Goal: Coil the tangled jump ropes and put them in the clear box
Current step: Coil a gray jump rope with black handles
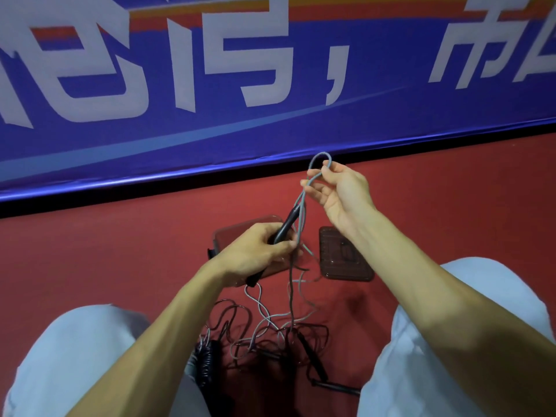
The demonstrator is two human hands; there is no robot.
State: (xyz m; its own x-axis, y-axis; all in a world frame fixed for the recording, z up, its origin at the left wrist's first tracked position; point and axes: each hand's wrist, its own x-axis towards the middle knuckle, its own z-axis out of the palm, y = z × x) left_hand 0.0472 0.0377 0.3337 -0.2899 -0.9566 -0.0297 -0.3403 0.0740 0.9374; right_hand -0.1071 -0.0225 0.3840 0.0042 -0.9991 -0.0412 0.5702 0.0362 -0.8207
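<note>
Probably the chief risk is a tighter knot: the right hand [340,191] pinches a loop of the grey rope [290,284] between thumb and forefinger, at 1 o'clock from the left hand [258,251], whose fingers curl round a black handle [287,222]. The rope's tail runs down into the tangle [270,335] on the floor [120,251] at 6 o'clock, so a hard pull could cinch it against the thin dark cords [230,313]. Counted: two hands, one clear box [231,231] under the left hand, one lid [346,260] at its 3 o'clock, at least two ropes, at least two loose handles [314,361].
</note>
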